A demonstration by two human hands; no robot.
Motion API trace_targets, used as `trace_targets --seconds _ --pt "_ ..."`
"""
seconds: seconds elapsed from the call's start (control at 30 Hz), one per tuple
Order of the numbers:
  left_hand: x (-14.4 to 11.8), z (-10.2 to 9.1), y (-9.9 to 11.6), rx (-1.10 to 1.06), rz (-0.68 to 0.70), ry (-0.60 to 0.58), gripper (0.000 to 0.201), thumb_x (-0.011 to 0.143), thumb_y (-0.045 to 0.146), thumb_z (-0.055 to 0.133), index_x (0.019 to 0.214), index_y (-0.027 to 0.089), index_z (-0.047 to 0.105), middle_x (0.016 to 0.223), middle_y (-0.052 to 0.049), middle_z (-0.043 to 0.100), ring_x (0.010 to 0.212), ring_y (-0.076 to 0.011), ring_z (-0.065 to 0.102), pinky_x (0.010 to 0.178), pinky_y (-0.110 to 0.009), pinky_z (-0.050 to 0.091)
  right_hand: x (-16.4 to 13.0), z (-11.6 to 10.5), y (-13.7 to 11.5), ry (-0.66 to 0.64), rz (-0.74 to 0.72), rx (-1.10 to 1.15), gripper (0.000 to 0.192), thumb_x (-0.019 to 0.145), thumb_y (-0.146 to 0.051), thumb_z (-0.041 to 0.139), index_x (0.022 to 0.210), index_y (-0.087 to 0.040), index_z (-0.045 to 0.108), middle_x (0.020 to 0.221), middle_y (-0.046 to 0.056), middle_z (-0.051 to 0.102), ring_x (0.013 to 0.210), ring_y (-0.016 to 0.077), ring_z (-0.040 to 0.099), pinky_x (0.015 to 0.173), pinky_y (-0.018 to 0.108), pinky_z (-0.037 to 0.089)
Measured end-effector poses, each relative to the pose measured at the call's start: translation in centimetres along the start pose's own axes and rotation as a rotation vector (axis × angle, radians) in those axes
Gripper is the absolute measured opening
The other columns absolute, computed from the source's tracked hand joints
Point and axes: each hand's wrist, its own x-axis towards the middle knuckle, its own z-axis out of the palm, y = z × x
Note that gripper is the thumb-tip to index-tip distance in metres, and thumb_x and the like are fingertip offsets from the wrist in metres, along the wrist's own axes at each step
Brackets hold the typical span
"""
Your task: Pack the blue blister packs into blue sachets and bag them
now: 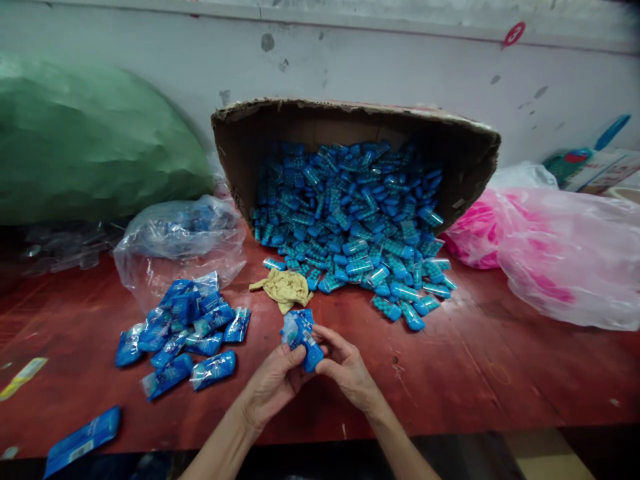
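Both hands holding one blue packet above the red tabletop [450, 380].
Left hand [273, 383] and right hand [347, 370] fingers pinch the blue packet [303, 337]; finished pile [185, 333] at 9 o'clock, spilled box [350, 127] at 12 o'clock.

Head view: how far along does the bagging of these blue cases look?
Done: a small pile of bagged blue cases lies on the red table. In hand: left hand and right hand hold a blue case in a clear sleeve. Left: many loose blue cases spill from the tipped cardboard box.
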Motion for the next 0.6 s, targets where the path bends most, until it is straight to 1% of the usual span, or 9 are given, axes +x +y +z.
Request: trace_targets --seconds 0.13,0.23,0.3,0.37,0.43,0.5,0.53,0.57,0.6 --pt "0.1 0.9 -1.7 -0.063 0.099 0.145 0.016 0.073 0.025 0.062 0.084 0.014 0.066 0.078 -0.004 0.070 0.071 -0.0122 0.063 0.074 -0.025 0.049 -0.4 0.2 1.1 0.102 -0.056 -0.140 0.047 0.073 -0.027 0.064 0.118 -0.028 0.053 0.103 0.002 0.058 0.085 0.0163 0.055 0.083 0.031 0.042" --pt "0.2 1.6 -2.8 -0.077 0.088 0.232 0.018 0.075 0.028 0.060 0.083 0.013 0.065 0.075 -0.005 0.069 0.067 -0.0128 0.064 0.070 -0.026 0.051 -0.6 0.2 1.8 0.156 -0.113 -0.242 0.055 0.074 -0.030 0.064 0.125 -0.028 0.046 0.099 0.002 0.058 0.083 0.0164 0.055 0.081 0.031 0.043" --pt "0.1 1.9 -2.5 -0.071 0.073 0.249 0.018 0.076 0.027 0.059 0.084 0.012 0.064 0.075 -0.006 0.069 0.068 -0.0145 0.064 0.071 -0.028 0.051 -0.6 0.1 1.8 0.126 -0.117 -0.261 0.057 0.074 -0.029 0.063 0.128 -0.028 0.042 0.100 0.002 0.058 0.087 0.0171 0.054 0.083 0.031 0.042" --pt "-0.3 1.7 -0.8 -0.065 0.119 0.275 0.015 0.076 0.024 0.057 0.085 0.012 0.063 0.077 -0.007 0.069 0.072 -0.0169 0.065 0.074 -0.031 0.051 -0.3 0.0 1.5 0.033 -0.082 -0.271 0.055 0.075 -0.027 0.061 0.127 -0.028 0.043 0.105 0.003 0.057 0.090 0.0170 0.054 0.083 0.030 0.042" --pt "-1.4 0.8 2.3 -0.076 0.269 0.361 0.013 0.078 0.024 0.054 0.085 0.015 0.061 0.079 -0.006 0.069 0.077 -0.0186 0.065 0.077 -0.035 0.051 0.1 -0.4 1.0 -0.010 -0.062 -0.344 0.046 0.076 -0.025 0.058 0.121 -0.026 0.049 0.104 0.003 0.057 0.084 0.0154 0.055 0.077 0.028 0.044" --pt "-2.9 -0.7 6.0 -0.118 0.550 0.503 0.025 0.082 0.037 0.044 0.089 0.017 0.058 0.081 -0.005 0.069 0.078 -0.0189 0.065 0.077 -0.037 0.051 1.0 -0.8 0.4 0.063 -0.095 -0.489 0.034 0.078 -0.025 0.054 0.112 -0.022 0.055 0.096 0.004 0.058 0.076 0.0140 0.055 0.070 0.026 0.045" --pt "-3.7 -1.5 7.7 -0.118 0.620 0.528 0.035 0.082 0.044 0.040 0.094 0.015 0.057 0.088 -0.009 0.068 0.087 -0.0214 0.064 0.080 -0.039 0.050 1.7 -0.9 0.2 0.120 -0.124 -0.581 0.028 0.079 -0.026 0.053 0.106 -0.021 0.058 0.090 0.003 0.058 0.073 0.0138 0.054 0.068 0.025 0.044" --pt "-4.5 -2.2 9.2 -0.090 0.711 0.570 0.041 0.081 0.048 0.039 0.097 0.013 0.054 0.093 -0.012 0.067 0.093 -0.0226 0.062 0.082 -0.039 0.049 2.4 -1.0 -0.1 0.172 -0.153 -0.679 0.024 0.080 -0.028 0.051 0.101 -0.019 0.059 0.086 0.003 0.058 0.072 0.0140 0.054 0.067 0.025 0.043" --pt "-5.0 -2.8 10.2 -0.055 0.743 0.626 0.040 0.080 0.047 0.041 0.100 0.013 0.052 0.094 -0.012 0.066 0.095 -0.0226 0.061 0.084 -0.039 0.047 3.3 -1.0 -0.2 0.211 -0.174 -0.785 0.023 0.080 -0.031 0.051 0.098 -0.019 0.059 0.083 0.002 0.059 0.072 0.0145 0.055 0.066 0.025 0.043"
